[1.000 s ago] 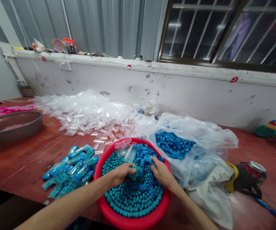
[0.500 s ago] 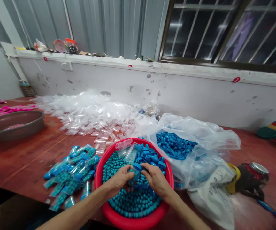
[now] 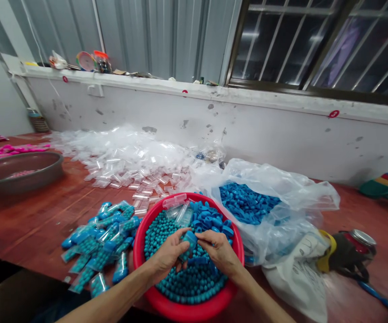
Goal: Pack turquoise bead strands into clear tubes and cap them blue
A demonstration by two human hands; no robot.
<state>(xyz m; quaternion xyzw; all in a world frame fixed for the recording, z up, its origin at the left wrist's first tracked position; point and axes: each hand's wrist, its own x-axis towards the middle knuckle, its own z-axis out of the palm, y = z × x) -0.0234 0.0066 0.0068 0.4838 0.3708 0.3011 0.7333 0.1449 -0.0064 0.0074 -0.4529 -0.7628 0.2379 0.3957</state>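
Note:
Over the red basin (image 3: 140, 251), my left hand (image 3: 172, 252) is wrapped round a clear container of teal beads with a blue cap (image 3: 190, 237). My right hand (image 3: 218, 251) is beside the cap, thumb and fingers pinched together; whether anything small is between them is hidden. Teal beads (image 3: 190, 287) fill much of the basin. Blue caps (image 3: 210, 217) are heaped at its back right, and a few clear empty containers (image 3: 183, 215) lie at its back. Left of the basin is a pile of bead-filled containers with blue caps (image 3: 101, 237).
Clear empty containers (image 3: 123, 157) are heaped behind. A plastic bag (image 3: 295, 193) holds more blue caps (image 3: 248, 202). At the right are a white cloth bag (image 3: 295, 278) and a red jar with a metal lid (image 3: 362, 237). A grey basin (image 3: 46, 172) stands far left.
The container in my left hand has tilted and its blue cap has turned. My right hand's fingers have drawn slightly away from the cap. The view has shifted slightly.

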